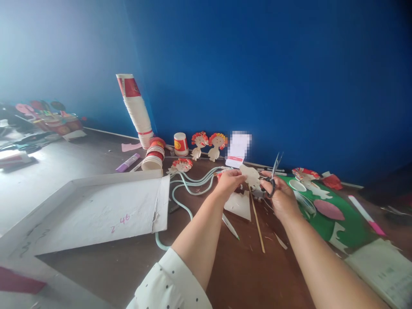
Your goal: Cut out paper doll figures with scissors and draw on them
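My left hand (230,182) pinches the left edge of a cream paper cutout (249,175), raised over the dark table. Black-handled scissors (273,174) are in my right hand (280,198), their blades pointing up and away from the paper. The fingertips of that hand reach the cutout's right side; whether they grip it I cannot tell. Below the cutout lie a white paper scrap (238,206) and a thin wooden stick (257,223). A white marker with a green tip (230,226) rests beside my left wrist.
Paper figures with red fringes (217,146) lean on the blue wall beside an upside-down paper cup (180,144). A tall cup stack (137,112) tilts behind a white box lid (106,210). A pale blue cable (183,201) loops across the middle. Green sheet (349,229) lies right, with scraps.
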The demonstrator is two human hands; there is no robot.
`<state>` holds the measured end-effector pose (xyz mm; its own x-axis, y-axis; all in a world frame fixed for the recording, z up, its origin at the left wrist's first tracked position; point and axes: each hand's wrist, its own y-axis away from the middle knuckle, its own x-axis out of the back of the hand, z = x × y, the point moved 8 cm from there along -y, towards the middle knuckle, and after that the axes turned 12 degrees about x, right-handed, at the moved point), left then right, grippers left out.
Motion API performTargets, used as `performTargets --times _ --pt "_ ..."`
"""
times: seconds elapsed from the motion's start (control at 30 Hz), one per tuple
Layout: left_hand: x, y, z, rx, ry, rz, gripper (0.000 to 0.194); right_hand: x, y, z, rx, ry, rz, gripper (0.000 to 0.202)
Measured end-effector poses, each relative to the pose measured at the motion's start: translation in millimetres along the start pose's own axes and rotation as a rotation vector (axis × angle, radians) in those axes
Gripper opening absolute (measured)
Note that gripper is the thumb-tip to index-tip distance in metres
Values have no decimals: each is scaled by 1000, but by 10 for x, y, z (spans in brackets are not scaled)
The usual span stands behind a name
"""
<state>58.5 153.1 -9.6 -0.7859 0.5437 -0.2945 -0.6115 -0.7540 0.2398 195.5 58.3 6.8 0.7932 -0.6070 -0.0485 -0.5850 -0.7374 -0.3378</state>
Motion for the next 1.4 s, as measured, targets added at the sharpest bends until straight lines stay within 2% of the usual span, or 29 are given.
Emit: performTargets --times 0.13,0.27,0.33,0.5,0.6,0.83,1.03,1.2,1.4 --pt "1 24 41 -35 92 -5 21 -76 24 -6 4 1 -57 39" --pt "39 36 55 -59 166 57 24 -137 51 5 3 -14 -75 36" --pt "16 31 37 -46 167 49 27 -114 53 19 6 -9 -34 37" --pt "-154 22 -108 96 127 -90 36 -8 47 53 11 4 94 43" --pt "-179 15 -178 126 108 -95 39 8 51 67 7 3 131 46" --pt "-160 -63 -211 54 106 -123 29 -49 77 75 6 -6 121 48" --pt "-134 -53 -214 92 96 -95 23 -41 74 43 11 10 106 43" --pt "-150 -13 -195 119 74 -85 24 -41 63 20 14 22 99 41" --pt "-136 -11 -177 89 30 -75 26 -47 66 36 7 4 101 41"
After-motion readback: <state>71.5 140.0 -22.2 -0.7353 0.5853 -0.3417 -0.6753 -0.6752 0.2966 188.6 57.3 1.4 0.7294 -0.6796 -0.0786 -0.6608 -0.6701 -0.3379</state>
